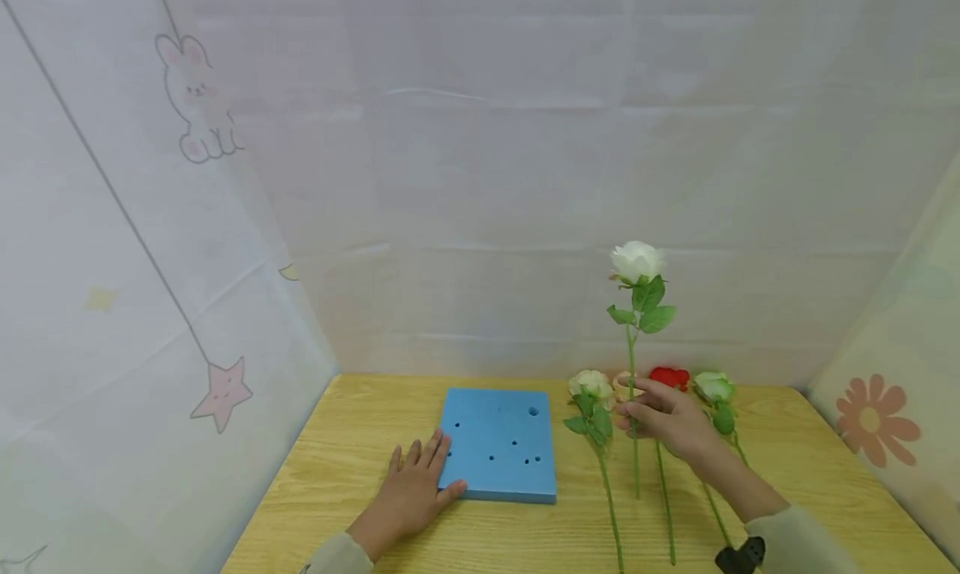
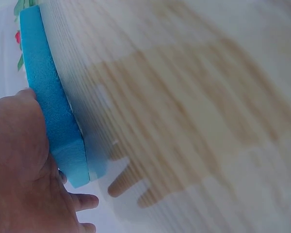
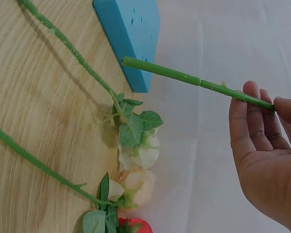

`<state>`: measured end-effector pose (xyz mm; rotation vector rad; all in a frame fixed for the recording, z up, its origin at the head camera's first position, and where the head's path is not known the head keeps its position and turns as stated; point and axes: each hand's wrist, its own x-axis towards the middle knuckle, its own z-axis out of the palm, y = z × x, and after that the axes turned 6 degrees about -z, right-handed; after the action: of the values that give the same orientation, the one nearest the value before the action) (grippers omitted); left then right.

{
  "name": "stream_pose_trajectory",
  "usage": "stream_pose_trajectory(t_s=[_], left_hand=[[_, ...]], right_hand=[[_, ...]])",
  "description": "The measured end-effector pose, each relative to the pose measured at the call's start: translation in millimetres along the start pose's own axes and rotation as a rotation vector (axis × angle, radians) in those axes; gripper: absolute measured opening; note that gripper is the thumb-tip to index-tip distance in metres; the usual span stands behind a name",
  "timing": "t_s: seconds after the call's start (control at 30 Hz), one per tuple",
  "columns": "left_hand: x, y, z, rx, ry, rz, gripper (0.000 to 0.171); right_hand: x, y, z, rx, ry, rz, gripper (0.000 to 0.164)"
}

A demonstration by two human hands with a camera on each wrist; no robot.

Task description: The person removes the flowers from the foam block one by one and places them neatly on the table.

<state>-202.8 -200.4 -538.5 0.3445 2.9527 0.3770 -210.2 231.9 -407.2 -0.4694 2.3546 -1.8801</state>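
A white artificial rose (image 1: 637,262) stands upright in the air, its green stem (image 3: 174,74) pinched between the thumb and fingers of my right hand (image 1: 670,421). The stem's lower end hangs free above the table, to the right of a blue foam block (image 1: 495,474) with several holes in its top. My left hand (image 1: 415,489) lies at the block's left edge, with spread fingers resting on it and the thumb at its near corner. In the left wrist view that hand (image 2: 19,160) touches the block's side (image 2: 53,92).
More artificial roses lie on the wooden table (image 1: 337,449): a cream one (image 1: 592,386), a red one (image 1: 667,378), a pale green one (image 1: 714,386) and a peach one (image 3: 138,187). A printed cloth (image 1: 487,182) hangs behind the table and along its sides.
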Motion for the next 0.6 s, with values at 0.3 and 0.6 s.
stream_pose_trajectory(t_s=[0.3,0.6], left_hand=[[-0.6,0.2,-1.0,0.004,-0.012,-0.011,0.089],[-0.5,0.7,-0.3,0.006,-0.001,0.002,0.090]], right_hand=[[-11.2,2.5,-15.6,-0.024,0.011,0.009,0.061],[-21.2,8.6,-36.9,-0.059,0.008,0.056,0.066]])
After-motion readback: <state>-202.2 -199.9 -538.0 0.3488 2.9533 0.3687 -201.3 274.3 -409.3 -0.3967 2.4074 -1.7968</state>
